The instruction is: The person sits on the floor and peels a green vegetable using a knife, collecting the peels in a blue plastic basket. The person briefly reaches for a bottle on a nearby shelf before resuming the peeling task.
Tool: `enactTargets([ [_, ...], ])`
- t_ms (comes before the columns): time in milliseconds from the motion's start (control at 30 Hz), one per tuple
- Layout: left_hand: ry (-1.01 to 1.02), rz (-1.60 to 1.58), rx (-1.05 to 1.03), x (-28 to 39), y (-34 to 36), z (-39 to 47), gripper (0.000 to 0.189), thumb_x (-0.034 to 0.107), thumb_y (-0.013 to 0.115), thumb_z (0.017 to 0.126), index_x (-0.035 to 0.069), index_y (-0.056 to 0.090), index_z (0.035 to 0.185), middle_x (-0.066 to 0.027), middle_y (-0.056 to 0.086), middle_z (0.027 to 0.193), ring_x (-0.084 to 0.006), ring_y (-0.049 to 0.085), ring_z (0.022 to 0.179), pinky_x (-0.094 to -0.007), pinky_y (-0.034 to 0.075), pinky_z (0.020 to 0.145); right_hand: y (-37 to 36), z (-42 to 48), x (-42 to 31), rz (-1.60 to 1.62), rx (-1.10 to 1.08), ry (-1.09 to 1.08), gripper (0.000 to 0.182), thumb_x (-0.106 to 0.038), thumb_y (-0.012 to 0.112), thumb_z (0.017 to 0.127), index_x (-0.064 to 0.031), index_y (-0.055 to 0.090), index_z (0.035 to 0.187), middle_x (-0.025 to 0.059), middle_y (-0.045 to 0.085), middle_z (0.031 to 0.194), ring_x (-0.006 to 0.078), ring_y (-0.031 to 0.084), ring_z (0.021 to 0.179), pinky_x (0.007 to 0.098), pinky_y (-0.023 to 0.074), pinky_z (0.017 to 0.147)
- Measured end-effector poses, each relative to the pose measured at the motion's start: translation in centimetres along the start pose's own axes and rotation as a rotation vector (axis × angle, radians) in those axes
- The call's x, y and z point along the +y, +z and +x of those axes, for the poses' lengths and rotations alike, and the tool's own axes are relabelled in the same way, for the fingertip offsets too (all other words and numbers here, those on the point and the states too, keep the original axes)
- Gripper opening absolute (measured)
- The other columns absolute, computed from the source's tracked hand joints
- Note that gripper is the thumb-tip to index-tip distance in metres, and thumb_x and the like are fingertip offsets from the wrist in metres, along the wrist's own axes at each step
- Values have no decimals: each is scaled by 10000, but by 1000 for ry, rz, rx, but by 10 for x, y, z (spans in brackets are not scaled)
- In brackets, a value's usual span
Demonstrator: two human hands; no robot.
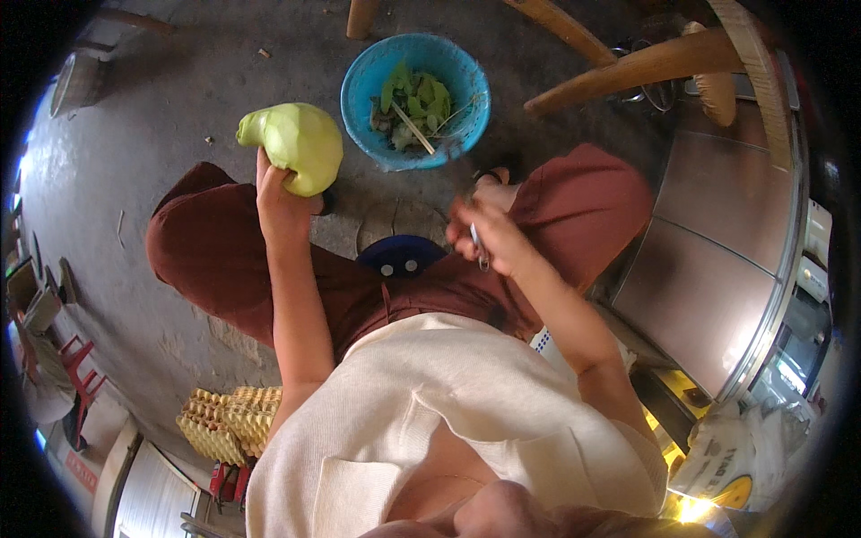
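Observation:
A pale green peeled gourd (303, 141) with a bent neck rests in my left hand (286, 195), held out over my left knee. My right hand (488, 232), a little blurred, grips a small metal-ended tool (479, 247); most of it is hidden by the fingers, so I cannot tell its kind. Between and beyond my hands, a blue plastic basin (417, 161) stands on the floor. Inside it lie green peel strips (430, 94), dark scraps and a pale stick (412, 128).
Wooden furniture legs (632, 70) stand at the upper right. A brown tiled surface (706, 235) borders my right side. Stacked egg trays (229, 420) lie behind my left arm. A dark blue round seat (403, 254) shows between my thighs. Farther left are red plastic chairs (84, 363).

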State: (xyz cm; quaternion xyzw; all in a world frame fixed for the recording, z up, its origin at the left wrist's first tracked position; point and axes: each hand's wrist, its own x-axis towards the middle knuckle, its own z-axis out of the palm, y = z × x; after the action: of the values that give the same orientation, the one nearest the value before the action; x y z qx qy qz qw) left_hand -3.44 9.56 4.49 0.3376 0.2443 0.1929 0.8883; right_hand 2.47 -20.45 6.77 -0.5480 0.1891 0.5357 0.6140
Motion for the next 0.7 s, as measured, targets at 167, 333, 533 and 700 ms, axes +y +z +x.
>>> enactTargets([
  [167,-44,-31,-9,-2,2,-8,549,68,437,891,42,368,1435,-126,538,1305,-254,575,1174,-382,494,946,-33,26,60,-930,239,-436,272,-274,531,1024,-4,542,1057,120,698,956,193,686,777,295,546,645],
  [333,-63,-45,-49,-6,3,-15,530,83,424,920,48,389,1447,-129,519,1354,-257,566,1197,-394,477,978,10,-6,-21,-411,377,-815,223,-160,537,1020,31,565,1131,130,684,1058,203,712,890,305,539,670],
  [533,28,47,121,-1,-17,-23,469,159,410,958,-13,459,1391,-150,536,1351,-292,558,1212,-444,464,1015,10,-13,-46,-529,288,-713,206,-199,612,985,-5,599,1052,41,656,816,119,650,649,245,485,581],
  [700,204,-134,158,31,-38,-17,448,235,472,954,-66,535,1279,-180,556,1315,-342,537,1231,-574,466,1012,14,-19,-40,-234,58,-434,186,-220,634,968,-40,593,987,48,632,725,76,554,507,207,405,458],
])
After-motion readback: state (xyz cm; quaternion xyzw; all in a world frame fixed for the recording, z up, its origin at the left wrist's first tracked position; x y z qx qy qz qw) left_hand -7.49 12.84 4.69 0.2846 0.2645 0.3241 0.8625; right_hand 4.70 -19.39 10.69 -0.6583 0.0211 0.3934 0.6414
